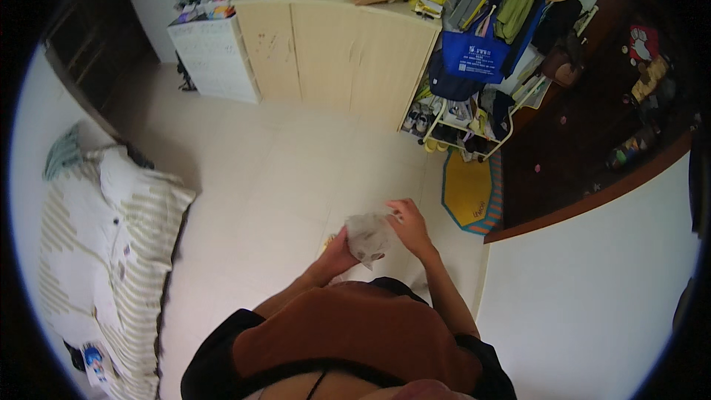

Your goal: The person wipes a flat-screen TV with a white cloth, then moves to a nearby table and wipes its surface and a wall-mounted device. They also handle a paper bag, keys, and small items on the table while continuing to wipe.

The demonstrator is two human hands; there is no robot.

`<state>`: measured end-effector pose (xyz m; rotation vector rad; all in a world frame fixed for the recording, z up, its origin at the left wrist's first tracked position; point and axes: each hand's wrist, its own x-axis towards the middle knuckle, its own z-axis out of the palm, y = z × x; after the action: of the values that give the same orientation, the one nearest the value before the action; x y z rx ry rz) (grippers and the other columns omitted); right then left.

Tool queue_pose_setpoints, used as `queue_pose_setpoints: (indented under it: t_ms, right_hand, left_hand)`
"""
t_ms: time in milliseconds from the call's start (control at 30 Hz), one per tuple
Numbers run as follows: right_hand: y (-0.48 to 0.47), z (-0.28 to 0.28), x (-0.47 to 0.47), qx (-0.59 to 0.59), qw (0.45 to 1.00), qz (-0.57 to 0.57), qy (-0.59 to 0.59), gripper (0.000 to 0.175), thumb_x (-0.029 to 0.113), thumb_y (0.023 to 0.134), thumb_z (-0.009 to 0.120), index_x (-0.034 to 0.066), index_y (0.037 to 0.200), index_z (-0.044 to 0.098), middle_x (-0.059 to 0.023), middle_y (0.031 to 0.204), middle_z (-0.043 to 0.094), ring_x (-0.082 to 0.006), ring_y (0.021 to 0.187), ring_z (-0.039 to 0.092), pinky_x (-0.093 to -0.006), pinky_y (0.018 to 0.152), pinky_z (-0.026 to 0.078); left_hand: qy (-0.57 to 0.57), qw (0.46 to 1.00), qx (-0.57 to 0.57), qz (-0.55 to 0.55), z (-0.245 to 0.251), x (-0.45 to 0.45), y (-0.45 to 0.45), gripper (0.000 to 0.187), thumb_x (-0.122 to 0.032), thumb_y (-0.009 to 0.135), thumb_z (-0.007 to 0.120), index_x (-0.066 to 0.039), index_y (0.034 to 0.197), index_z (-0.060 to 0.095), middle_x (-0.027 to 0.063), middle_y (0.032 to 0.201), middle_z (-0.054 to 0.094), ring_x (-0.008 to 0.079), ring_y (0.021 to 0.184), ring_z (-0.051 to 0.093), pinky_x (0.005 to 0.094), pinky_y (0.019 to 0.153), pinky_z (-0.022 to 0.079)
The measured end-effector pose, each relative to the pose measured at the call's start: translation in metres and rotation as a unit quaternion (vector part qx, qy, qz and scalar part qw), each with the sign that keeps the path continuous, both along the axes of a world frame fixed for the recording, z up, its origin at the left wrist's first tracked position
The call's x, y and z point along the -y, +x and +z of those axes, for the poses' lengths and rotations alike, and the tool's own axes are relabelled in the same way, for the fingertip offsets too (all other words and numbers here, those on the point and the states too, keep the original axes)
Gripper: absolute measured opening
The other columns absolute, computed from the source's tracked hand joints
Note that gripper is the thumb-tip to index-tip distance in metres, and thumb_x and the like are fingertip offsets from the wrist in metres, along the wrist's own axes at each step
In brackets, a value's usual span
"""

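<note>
A crumpled, translucent plastic bag [367, 238] is in front of my body, above the pale tiled floor. My left hand [340, 251] grips it from its left side and from below. At its upper right is my right hand [410, 226], fingers bent, with the fingertips at or close to the bag's edge; whether they pinch it cannot be told. What the bag contains is unclear. A small yellowish item [330, 242] shows just beside my left hand, partly hidden by it.
A sofa with a striped cover [139, 244] stands left. Ahead are a wooden cabinet [325, 55] and white drawers [214, 58]. A loaded coat rack [514, 122], a yellow doormat [469, 189] and a dark door [577, 139] are at the right, beside a white wall [577, 289].
</note>
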<state>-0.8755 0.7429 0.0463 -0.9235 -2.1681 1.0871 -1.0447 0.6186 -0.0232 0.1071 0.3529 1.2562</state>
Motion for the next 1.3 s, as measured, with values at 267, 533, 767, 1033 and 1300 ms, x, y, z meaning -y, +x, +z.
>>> queue_pose_setpoints:
  t_ms: [267,533,767,1033,1300]
  right_hand:
    - [-0.065,-0.012,-0.121,-0.017,0.954,0.003,-0.300,0.038,0.018,0.094,0.064,0.0017,0.128,0.055,-0.0122,0.109,0.064,-0.0195,0.090,0.063,-0.0319,0.080,0.053]
    - [-0.143,-0.041,-0.237,-0.093,0.947,-0.068,-0.300,0.036,0.015,0.095,0.061,0.0016,0.128,0.057,-0.0064,0.101,0.066,-0.0143,0.083,0.062,-0.0292,0.074,0.051]
    - [-0.168,-0.047,-0.406,-0.276,0.860,-0.197,-0.381,0.029,0.009,0.096,0.051,0.0020,0.122,0.062,-0.0029,0.097,0.066,-0.0144,0.080,0.063,-0.0291,0.070,0.053]
    - [-0.243,0.010,-0.711,-0.210,0.962,-0.156,-0.085,0.018,0.013,0.093,0.061,0.0017,0.106,0.058,-0.0042,0.083,0.057,-0.0135,0.071,0.049,-0.0303,0.065,0.043]
    - [-0.331,-0.017,-0.902,0.042,0.945,-0.207,0.249,0.058,0.022,0.087,0.069,-0.0045,0.133,0.046,-0.0233,0.128,0.050,-0.0399,0.118,0.049,-0.0457,0.099,0.042]
  left_hand:
    - [0.022,0.901,-0.432,0.015,0.031,-0.168,-0.126,0.030,-0.016,0.097,0.052,-0.002,0.124,0.056,0.0076,0.119,0.061,0.0174,0.107,0.059,0.0302,0.092,0.047]
    - [0.068,0.899,-0.433,0.007,0.048,-0.284,-0.139,0.045,-0.019,0.102,0.050,-0.006,0.145,0.041,0.0055,0.134,0.053,0.0165,0.127,0.046,0.0339,0.107,0.037]
    - [0.086,0.877,-0.471,0.029,0.046,-0.384,-0.188,0.040,-0.018,0.101,0.054,0.000,0.137,0.049,0.0127,0.130,0.058,0.0241,0.118,0.057,0.0384,0.103,0.045]
    - [-0.036,0.869,-0.489,0.061,0.043,-0.535,-0.242,0.030,-0.019,0.099,0.055,0.002,0.120,0.060,0.0126,0.109,0.066,0.0212,0.100,0.065,0.0360,0.092,0.052]
    - [-0.024,0.855,-0.509,0.099,0.054,-0.657,-0.256,0.027,-0.018,0.100,0.054,0.002,0.118,0.060,0.0130,0.107,0.068,0.0216,0.099,0.066,0.0354,0.092,0.052]
